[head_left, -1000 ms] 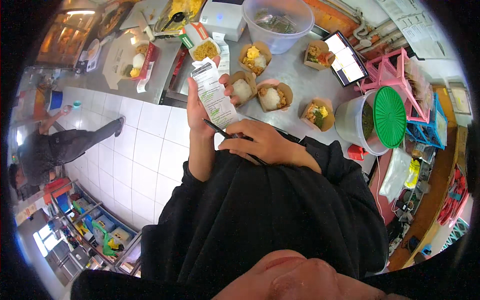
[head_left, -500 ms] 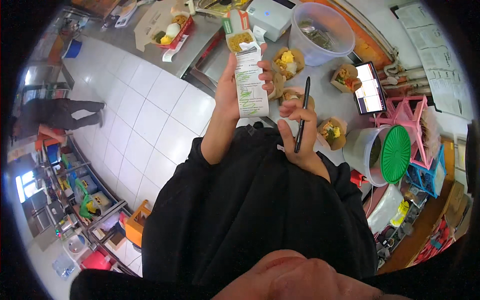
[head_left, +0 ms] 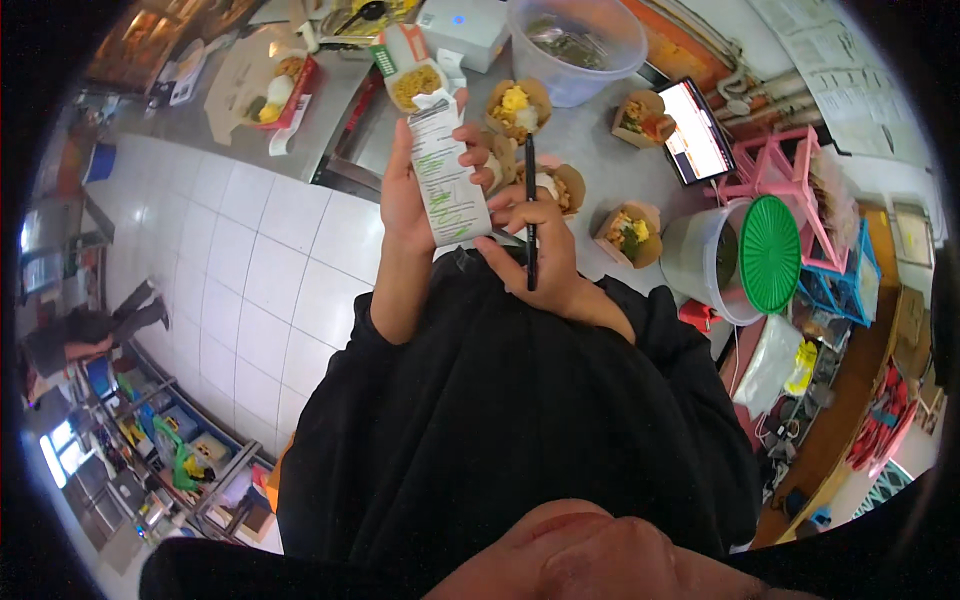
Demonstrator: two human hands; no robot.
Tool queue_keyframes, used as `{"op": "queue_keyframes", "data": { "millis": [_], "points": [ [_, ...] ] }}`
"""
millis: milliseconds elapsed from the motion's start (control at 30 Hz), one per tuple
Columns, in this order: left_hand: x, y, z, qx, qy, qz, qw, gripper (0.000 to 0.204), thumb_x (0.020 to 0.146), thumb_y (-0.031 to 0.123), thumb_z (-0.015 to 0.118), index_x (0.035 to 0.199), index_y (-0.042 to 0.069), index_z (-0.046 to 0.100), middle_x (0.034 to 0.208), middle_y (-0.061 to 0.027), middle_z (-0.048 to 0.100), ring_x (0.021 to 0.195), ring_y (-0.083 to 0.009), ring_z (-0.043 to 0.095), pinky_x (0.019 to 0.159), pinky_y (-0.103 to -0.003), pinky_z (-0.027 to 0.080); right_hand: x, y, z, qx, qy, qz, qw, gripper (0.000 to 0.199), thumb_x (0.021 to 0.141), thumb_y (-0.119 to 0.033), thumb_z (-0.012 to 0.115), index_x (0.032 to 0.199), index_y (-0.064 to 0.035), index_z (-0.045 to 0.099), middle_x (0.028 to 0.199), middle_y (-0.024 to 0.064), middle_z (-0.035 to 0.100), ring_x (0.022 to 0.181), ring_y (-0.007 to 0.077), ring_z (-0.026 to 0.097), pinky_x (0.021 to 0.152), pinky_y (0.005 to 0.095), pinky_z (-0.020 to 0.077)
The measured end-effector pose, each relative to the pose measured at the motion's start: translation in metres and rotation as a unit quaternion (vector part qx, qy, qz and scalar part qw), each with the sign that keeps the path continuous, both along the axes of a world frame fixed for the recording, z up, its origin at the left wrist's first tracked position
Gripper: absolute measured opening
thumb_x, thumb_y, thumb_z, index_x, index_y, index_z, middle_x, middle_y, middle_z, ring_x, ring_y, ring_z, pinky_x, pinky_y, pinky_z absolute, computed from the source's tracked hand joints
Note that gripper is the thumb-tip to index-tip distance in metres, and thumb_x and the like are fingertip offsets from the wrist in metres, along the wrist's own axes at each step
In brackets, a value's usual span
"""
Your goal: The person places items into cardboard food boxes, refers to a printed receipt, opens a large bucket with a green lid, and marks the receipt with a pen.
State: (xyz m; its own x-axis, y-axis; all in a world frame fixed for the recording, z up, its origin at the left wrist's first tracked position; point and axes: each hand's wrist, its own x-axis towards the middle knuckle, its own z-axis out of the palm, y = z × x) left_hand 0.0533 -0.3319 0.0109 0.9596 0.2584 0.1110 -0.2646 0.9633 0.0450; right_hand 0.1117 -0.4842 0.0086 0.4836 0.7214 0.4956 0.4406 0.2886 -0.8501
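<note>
Head view: paper slip is gripped by left hand, black pen by right hand; checking appears underway, marking judged next.

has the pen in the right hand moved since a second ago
Yes. The black pen in the right hand has swung from lying flat to upright, its tip now toward the paper food bowls.

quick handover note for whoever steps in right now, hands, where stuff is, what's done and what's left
Left hand: holds a long paper slip upright, green marks on several lines.
Right hand: grips a black pen, tip down, beside the slip's lower edge.
On the steel counter: small brown paper bowls of food, a clear plastic tub, a lit tablet, a bucket with a green lid.
Done: some lines marked.
Left: lower lines look unmarked; whether bowls match the slip cannot be told.
</note>
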Motion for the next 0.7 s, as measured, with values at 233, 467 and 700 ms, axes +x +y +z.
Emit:
{"op": "queue_keyframes", "data": {
  "millis": [233, 467, 700],
  "points": [
    [0.006, -0.011, -0.003, 0.027, 0.035, 0.004, 0.999, 0.064, 0.096, 0.048, 0.029, 0.144, 0.007, 0.018, 0.094, -0.003, 0.041, 0.078, -0.0149, 0.037, 0.069, -0.031, 0.036, 0.005, 0.0, 0.004, 0.021, -0.063, -0.022, 0.998, 0.036, 0.07, 0.001, 0.071, 0.09, -0.0075, 0.042, 0.094, 0.0142, 0.056, 0.077, 0.0236, 0.052, 0.068, 0.0309, 0.0419],
    [0.007, -0.012, -0.005, 0.026, 0.027, -0.006, 0.999, 0.064, 0.096, 0.048, 0.03, 0.144, 0.009, 0.017, 0.094, -0.0032, 0.04, 0.079, -0.0149, 0.038, 0.069, -0.031, 0.037, 0.004, 0.0, 0.007, 0.017, -0.046, -0.011, 0.999, 0.034, 0.071, 0.002, 0.069, 0.09, -0.0078, 0.042, 0.094, 0.0132, 0.056, 0.071, 0.0197, 0.05, 0.062, 0.0286, 0.0416],
    [0.005, -0.01, -0.005, 0.023, 0.02, 0.001, 1.0, 0.063, 0.096, 0.047, 0.031, 0.144, 0.009, 0.018, 0.095, -0.0034, 0.04, 0.08, -0.0153, 0.039, 0.069, -0.032, 0.037, 0.003, -0.001, 0.005, 0.005, -0.034, -0.003, 0.999, 0.032, 0.071, 0.003, 0.068, 0.089, -0.007, 0.044, 0.094, 0.013, 0.056, 0.069, 0.0187, 0.05, 0.06, 0.028, 0.0421]
  ]
}}
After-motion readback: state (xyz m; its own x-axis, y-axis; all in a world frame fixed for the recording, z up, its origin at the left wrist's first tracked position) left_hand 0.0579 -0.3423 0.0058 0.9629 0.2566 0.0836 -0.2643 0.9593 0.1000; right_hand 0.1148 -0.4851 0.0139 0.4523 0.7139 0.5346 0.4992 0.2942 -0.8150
